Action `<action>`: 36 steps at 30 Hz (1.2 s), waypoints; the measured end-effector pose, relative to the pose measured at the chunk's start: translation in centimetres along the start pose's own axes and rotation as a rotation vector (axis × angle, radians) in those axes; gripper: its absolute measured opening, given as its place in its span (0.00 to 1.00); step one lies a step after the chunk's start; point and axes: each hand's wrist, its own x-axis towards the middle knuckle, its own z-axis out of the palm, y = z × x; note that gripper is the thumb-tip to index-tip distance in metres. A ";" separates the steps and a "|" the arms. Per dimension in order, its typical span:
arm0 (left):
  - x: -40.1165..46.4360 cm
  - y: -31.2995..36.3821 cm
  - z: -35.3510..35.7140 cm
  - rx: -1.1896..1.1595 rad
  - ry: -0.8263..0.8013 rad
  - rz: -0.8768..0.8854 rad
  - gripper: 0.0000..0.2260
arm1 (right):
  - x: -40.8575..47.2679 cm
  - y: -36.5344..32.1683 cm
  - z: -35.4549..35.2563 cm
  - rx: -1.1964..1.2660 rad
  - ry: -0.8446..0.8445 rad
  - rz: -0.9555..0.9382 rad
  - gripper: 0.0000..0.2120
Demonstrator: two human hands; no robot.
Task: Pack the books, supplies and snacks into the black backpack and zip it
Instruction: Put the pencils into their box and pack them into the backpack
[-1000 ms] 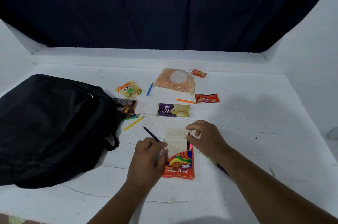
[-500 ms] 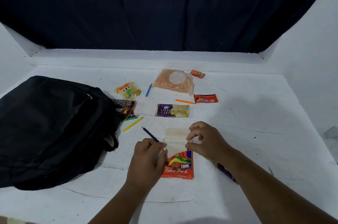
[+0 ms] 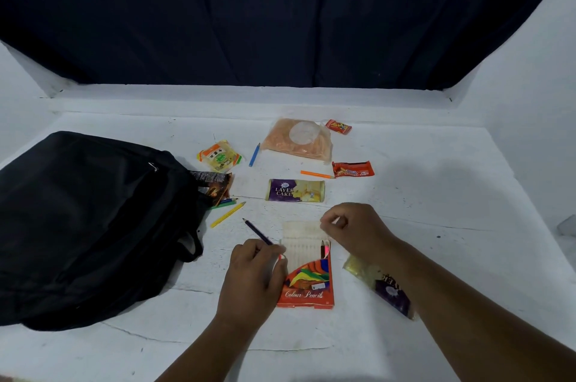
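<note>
Head view of a white tabletop [image 3: 436,226] before a dark curtain [image 3: 280,14]. The left hand [image 3: 252,275] rests on the left edge of the coloured-pencil box [image 3: 308,282], its fingers curled round a dark blue pencil [image 3: 257,231] whose tip points up and away to the left of the hand. The right hand [image 3: 358,230] sits at the far right corner of the box, its thumb and forefinger pinched together at the edge of the pale inner tray [image 3: 302,238], which is slid partly out of the box; whether they hold the tray edge or a pencil cannot be told. Two pencils, one brown and one pink [image 3: 326,249], lie in the right side of the tray, just below the right hand. The black backpack [image 3: 84,222] lies flat, well to the left of the left hand, with a dark snack wrapper [image 3: 215,187] at its right edge. Beyond the left hand lie a yellow pencil [image 3: 227,214] and a green and a blue pencil [image 3: 226,202]. Beyond the right hand lie a purple layer-cake packet [image 3: 296,190], an orange pencil [image 3: 316,174], a red snack bar [image 3: 352,169], a clear bag of orange snacks [image 3: 297,140], a small red packet [image 3: 338,126], a blue pencil [image 3: 254,154] and a yellow packet [image 3: 219,156]. Under the right forearm lies a second purple packet [image 3: 389,288].
</note>
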 end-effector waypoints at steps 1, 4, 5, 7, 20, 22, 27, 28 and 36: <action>0.0 0.0 0.0 -0.003 -0.002 0.000 0.14 | 0.5 -0.1 -0.1 0.004 0.032 -0.009 0.07; 0.1 -0.2 0.0 -0.013 -0.005 -0.001 0.14 | 2.6 -0.3 -0.3 -0.040 0.163 -0.034 0.09; 0.2 -0.1 0.0 -0.015 -0.005 -0.001 0.13 | 3.4 -0.2 -0.3 -0.046 0.198 -0.028 0.11; 0.2 -0.1 0.1 -0.019 -0.002 -0.004 0.13 | 5.1 0.1 -0.3 -0.062 0.218 0.025 0.16; 0.4 -0.9 0.5 -0.032 0.010 0.003 0.15 | 8.8 1.1 0.1 -0.144 0.327 0.046 0.04; 0.6 -0.9 0.4 -0.036 0.015 0.013 0.17 | 7.9 0.6 -0.3 -0.012 0.374 0.054 0.03; 0.7 -0.8 0.5 -0.039 0.028 0.036 0.18 | 4.8 -0.4 -0.8 0.279 0.346 0.001 0.06; 0.7 -0.9 0.5 -0.035 0.023 0.032 0.18 | 4.2 -0.6 -0.7 0.371 0.328 0.015 0.06; 0.6 -1.1 0.5 -0.036 -0.005 -0.001 0.14 | 1.1 -1.4 0.9 0.443 0.177 0.044 0.10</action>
